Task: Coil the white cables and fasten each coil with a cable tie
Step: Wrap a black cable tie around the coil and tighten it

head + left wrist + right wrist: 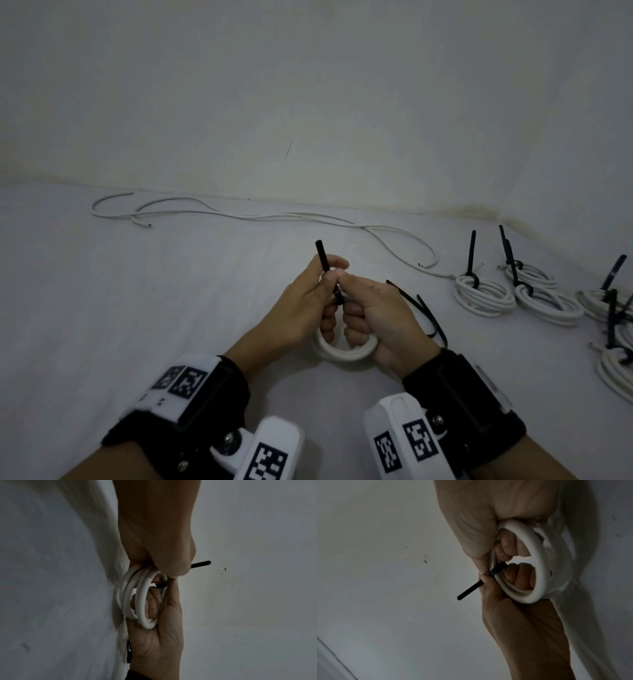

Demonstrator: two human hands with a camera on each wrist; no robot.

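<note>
A small white cable coil (344, 353) hangs between both hands above the pale surface. My left hand (305, 301) pinches a black cable tie (323, 262) whose tail stands upright, and its lower fingers hook through the coil (142, 601). My right hand (380, 315) curls round the coil's right side, its thumb tip pressed against the tie near the left thumb. In the right wrist view the tie (469, 591) crosses the coil's strands (539, 568) and pokes out to the lower left. Its head is hidden among the fingers.
Two loose black ties (426, 317) lie just right of my right hand. Several tied white coils (484, 298) with upright black tails sit at the right. A long loose white cable (239, 216) runs along the back by the wall (308, 102).
</note>
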